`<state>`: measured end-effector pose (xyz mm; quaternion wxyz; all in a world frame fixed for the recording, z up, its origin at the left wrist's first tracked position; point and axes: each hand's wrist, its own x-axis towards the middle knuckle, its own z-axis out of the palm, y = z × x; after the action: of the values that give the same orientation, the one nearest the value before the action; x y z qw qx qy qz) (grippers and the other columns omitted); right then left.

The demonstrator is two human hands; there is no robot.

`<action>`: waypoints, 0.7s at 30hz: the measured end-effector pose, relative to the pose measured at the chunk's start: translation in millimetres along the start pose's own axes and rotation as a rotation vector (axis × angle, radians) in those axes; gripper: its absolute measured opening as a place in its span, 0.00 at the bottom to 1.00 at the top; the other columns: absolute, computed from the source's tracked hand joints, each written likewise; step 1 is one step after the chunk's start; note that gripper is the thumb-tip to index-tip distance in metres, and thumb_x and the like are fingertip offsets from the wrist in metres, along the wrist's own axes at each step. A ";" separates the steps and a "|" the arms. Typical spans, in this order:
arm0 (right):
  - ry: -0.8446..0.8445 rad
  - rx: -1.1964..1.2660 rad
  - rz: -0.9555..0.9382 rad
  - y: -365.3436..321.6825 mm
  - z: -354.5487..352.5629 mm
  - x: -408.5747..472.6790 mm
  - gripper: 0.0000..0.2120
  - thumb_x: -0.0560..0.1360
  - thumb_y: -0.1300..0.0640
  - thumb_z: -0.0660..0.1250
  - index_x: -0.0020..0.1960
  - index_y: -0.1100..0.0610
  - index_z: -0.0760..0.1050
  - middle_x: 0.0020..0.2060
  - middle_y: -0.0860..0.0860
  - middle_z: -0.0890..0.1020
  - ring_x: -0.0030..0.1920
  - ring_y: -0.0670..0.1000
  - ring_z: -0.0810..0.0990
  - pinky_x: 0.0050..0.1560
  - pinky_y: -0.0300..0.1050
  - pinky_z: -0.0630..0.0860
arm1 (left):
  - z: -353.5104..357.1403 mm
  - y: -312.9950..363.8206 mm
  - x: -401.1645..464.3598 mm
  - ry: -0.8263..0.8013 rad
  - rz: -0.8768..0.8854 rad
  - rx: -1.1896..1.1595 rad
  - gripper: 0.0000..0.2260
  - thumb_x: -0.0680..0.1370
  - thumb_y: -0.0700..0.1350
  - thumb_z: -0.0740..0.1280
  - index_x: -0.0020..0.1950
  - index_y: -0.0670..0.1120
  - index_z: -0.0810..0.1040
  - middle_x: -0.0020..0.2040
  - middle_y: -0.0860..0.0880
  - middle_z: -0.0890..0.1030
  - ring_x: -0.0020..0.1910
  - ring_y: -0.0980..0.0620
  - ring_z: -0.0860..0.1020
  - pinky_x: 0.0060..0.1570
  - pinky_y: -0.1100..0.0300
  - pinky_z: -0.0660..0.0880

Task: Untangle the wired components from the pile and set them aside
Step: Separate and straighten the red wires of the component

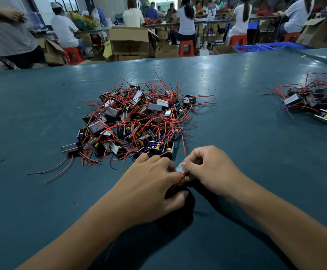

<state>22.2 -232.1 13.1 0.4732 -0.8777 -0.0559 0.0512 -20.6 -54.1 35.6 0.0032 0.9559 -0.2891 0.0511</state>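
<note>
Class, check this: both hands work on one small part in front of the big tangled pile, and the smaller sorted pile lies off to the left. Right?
Not quite. In the head view the smaller pile lies to the right. The rest holds: left hand and right hand hold one small part before the big pile.

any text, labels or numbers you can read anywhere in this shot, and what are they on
None can be read.
Wired components in the pile: no legible marking; too small and blurred.
Component held between the left hand and right hand: mostly hidden by fingers, no print visible.
Cardboard boxes behind the table: no print can be made out.
</note>
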 end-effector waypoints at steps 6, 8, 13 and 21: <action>-0.028 0.137 0.063 0.0 1.1 -1.1 0.05 0.74 0.62 0.69 0.40 0.63 0.79 0.33 0.53 0.86 0.35 0.49 0.86 0.52 0.60 0.82 | 6.6 5.8 10.1 0.145 -0.112 -0.029 0.19 0.79 0.55 0.54 0.42 0.48 0.81 0.39 0.50 0.81 0.42 0.45 0.77 0.46 0.52 0.69; -0.022 0.133 0.068 -1.3 1.9 -2.3 0.05 0.73 0.62 0.68 0.39 0.61 0.78 0.33 0.53 0.86 0.35 0.49 0.86 0.52 0.60 0.81 | 8.6 4.5 10.1 0.117 -0.151 -0.040 0.21 0.78 0.57 0.52 0.45 0.48 0.81 0.43 0.52 0.81 0.46 0.47 0.76 0.50 0.53 0.67; 0.017 0.107 0.093 -3.3 5.3 -4.6 0.09 0.73 0.62 0.68 0.35 0.56 0.77 0.29 0.50 0.85 0.34 0.48 0.86 0.49 0.57 0.82 | 15.2 -0.6 9.0 0.166 -0.227 -0.147 0.15 0.80 0.57 0.62 0.45 0.49 0.82 0.44 0.53 0.81 0.48 0.52 0.76 0.54 0.55 0.65; 0.085 0.029 0.065 -9.0 9.9 -10.7 0.07 0.70 0.61 0.68 0.33 0.58 0.78 0.28 0.46 0.84 0.34 0.48 0.85 0.43 0.49 0.80 | 11.7 7.8 8.8 0.284 -0.258 -0.241 0.09 0.77 0.53 0.69 0.43 0.48 0.81 0.37 0.50 0.82 0.41 0.47 0.78 0.49 0.51 0.66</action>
<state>9.7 -220.6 15.6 0.4860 -0.8734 -0.0067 0.0298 -16.6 -65.9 24.6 0.1644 0.9609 -0.1653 0.1494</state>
